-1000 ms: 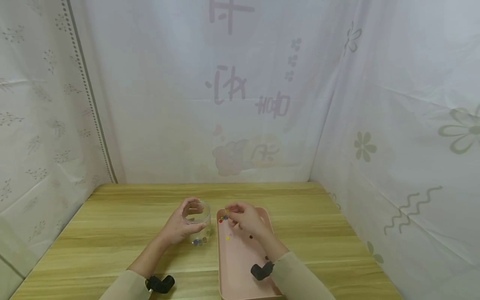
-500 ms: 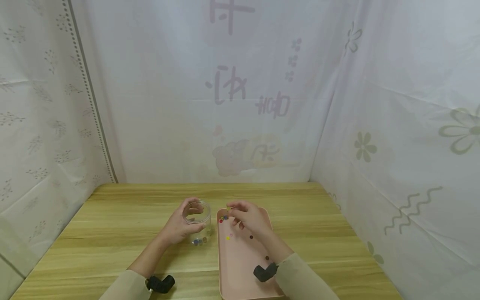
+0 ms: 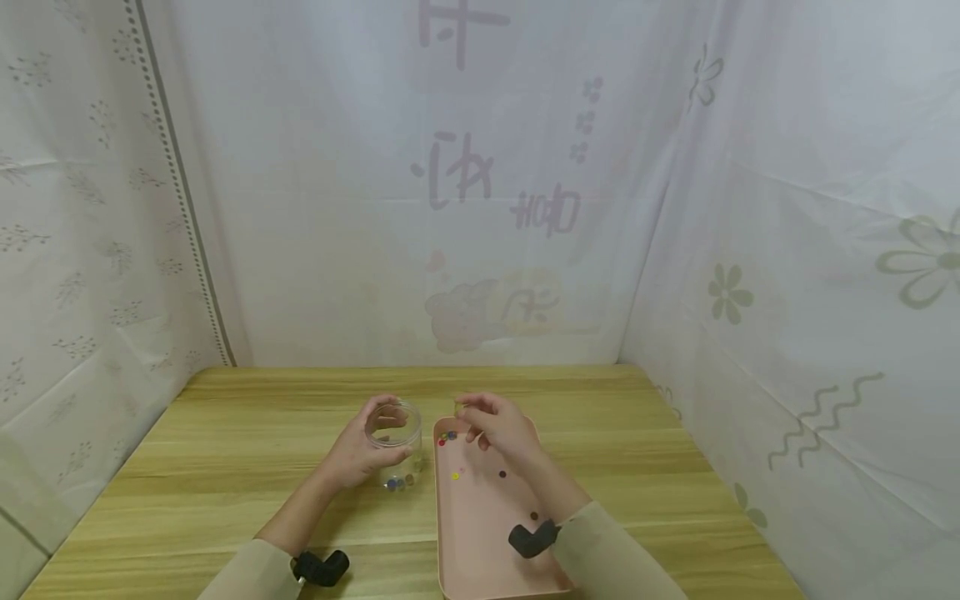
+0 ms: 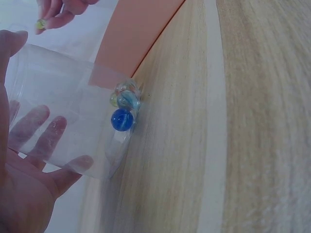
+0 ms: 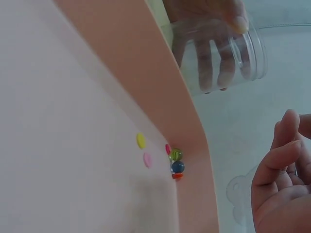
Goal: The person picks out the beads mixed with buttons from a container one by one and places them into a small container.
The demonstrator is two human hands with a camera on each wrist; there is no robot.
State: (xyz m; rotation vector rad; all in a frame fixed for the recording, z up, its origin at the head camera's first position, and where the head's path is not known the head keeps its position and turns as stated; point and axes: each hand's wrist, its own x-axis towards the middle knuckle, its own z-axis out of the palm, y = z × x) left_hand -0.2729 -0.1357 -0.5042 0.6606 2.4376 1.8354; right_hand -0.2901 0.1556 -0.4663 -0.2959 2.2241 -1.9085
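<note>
My left hand (image 3: 358, 450) grips a clear plastic jar (image 4: 63, 92) round its side, its uncapped mouth facing up. At the jar's bottom lie several glass marbles, a deep blue marble (image 4: 122, 120) and a light blue marble (image 4: 128, 100) among them. Just right of the jar, my right hand (image 3: 506, 433) is raised over the far end of a pink tray (image 3: 483, 550). A small yellow-green marble (image 4: 41, 24) is pinched between its thumb and fingertips. In the tray's far left corner sit a green marble (image 5: 177, 154) and a dark blue marble (image 5: 178, 167).
Flat discs lie in the tray: a yellow disc (image 5: 141, 141), a pink disc (image 5: 147, 160), a red disc (image 3: 442, 443) and two dark ones, including a dark disc (image 3: 502, 474). The tray's raised wall (image 5: 131, 73) separates it from the jar. Patterned cloth (image 3: 300, 208) surrounds the wooden table (image 3: 637, 467).
The right hand has risen slightly and shifted a little right, still holding the yellow-green marble. The left hand and jar have stayed in place.
</note>
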